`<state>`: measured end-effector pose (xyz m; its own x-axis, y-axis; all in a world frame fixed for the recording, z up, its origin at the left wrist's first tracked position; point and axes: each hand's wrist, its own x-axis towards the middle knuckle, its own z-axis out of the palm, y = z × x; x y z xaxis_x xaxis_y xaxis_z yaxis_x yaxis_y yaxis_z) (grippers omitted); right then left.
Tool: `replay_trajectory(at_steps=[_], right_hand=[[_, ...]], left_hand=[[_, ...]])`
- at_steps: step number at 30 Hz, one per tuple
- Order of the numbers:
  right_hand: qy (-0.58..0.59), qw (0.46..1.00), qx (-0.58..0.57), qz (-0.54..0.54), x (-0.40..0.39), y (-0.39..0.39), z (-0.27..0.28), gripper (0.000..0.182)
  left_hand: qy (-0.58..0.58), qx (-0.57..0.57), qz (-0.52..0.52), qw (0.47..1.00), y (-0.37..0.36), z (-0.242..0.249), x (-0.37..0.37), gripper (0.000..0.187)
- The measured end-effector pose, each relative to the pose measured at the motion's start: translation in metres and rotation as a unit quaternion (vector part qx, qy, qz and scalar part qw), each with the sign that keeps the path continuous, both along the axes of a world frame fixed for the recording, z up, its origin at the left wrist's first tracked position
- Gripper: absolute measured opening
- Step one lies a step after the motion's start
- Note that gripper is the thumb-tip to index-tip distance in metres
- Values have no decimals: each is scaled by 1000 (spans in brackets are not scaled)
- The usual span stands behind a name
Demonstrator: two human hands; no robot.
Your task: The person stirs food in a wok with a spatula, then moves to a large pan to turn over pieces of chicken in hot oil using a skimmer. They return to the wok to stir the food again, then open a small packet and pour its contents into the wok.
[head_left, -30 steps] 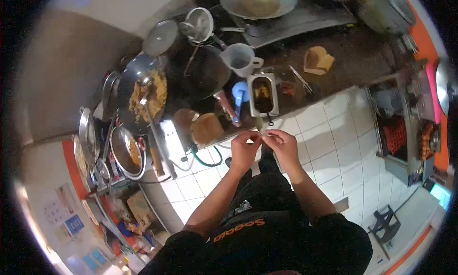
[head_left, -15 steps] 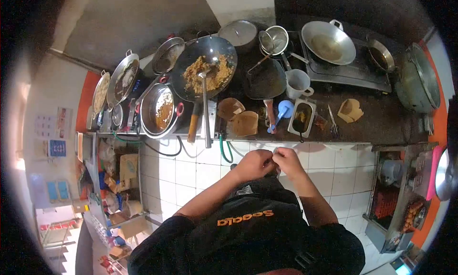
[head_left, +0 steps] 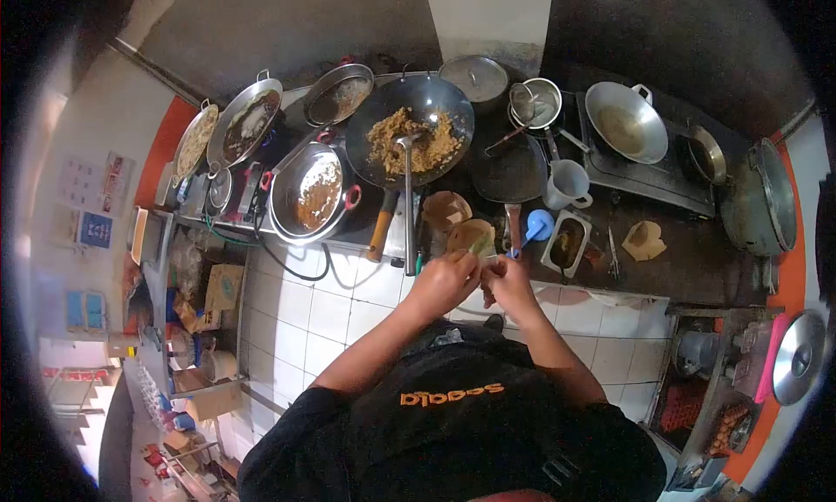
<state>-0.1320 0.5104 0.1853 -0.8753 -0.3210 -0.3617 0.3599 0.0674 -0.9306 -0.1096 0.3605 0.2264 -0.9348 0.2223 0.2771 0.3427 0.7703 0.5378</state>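
My left hand (head_left: 442, 284) and my right hand (head_left: 509, 286) are close together at the counter's front edge, both with fingers closed. A small pale, greenish piece (head_left: 481, 245) shows at the fingertips of my left hand; I cannot make out what it is. Whatever my right hand pinches is hidden. Just behind my hands stands an open brown paper box (head_left: 466, 234), with another paper box (head_left: 446, 208) beyond it. Left of these, a dark wok (head_left: 366, 167) holds brown fried food (head_left: 431, 154) and a metal ladle (head_left: 408, 215).
A pot with red handles (head_left: 283, 208) is at the left. To the right are a blue spoon (head_left: 540, 224), a metal tray (head_left: 567, 244), scissors (head_left: 614, 256), a torn paper box (head_left: 644, 241) and a white jug (head_left: 568, 181). A pale wok (head_left: 625, 123) sits on the stove.
Both hands have moved to the front of the paper boxes, and a pale greenish piece now shows at the left fingertips. The view has shifted, moving the counter items rightward in the picture.
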Motion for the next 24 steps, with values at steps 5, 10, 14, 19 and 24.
replay_trajectory(at_steps=[5,10,14,19,24], right_hand=[[-23,995,17,-99,2,-42,-6,11],[31,965,103,-241,38,-43,-30,9],[-172,916,38,-359,98,-5,-63,8],[-255,850,32,-459,176,17,-125,10],[-325,817,-15,-475,218,31,-169,12]], left_hand=[[-23,22,54,998,-36,-5,-7,16],[-248,173,-122,945,-46,-5,19,22],[-520,84,-146,838,-89,-100,63,11],[-496,247,251,794,-189,-278,73,30],[-499,314,367,720,-179,-300,38,34]])
